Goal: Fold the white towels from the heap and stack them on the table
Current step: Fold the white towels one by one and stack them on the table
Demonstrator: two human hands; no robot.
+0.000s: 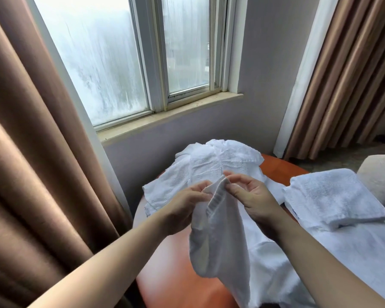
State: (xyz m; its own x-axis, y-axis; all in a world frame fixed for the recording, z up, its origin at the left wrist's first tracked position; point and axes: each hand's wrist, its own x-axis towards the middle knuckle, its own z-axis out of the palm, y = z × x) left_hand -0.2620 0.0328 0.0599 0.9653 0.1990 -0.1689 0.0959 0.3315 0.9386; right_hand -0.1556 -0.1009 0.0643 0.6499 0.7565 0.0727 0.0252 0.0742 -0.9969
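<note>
While the white towel (220,241) is hanging in the air just in front of the person, both hands are pinching its top hem close together. The left hand (187,203) is gripping the hem from the side with curled fingers, and the right hand (251,196) is nipping the very corner between thumb and forefinger. Holding it this way is probably letting the cloth drop under its own weight, so an edge can be found and the hands run apart along it before folding. The towel's lower end is dangling over the near part of the orange table (165,274), where bare surface is showing to the left. To the right a spread cloth (353,258) is lying flat across the table, likely serving as the folding ground. Beyond it the folded stack (333,196) is sitting near the table's right rim, well apart from the hands. Behind the hands the heap (209,170) is lying at the far edge, spilling slightly over the left side. Room is looking tight on the left, where the brown curtain (42,174) is hanging just beside the table.
</note>
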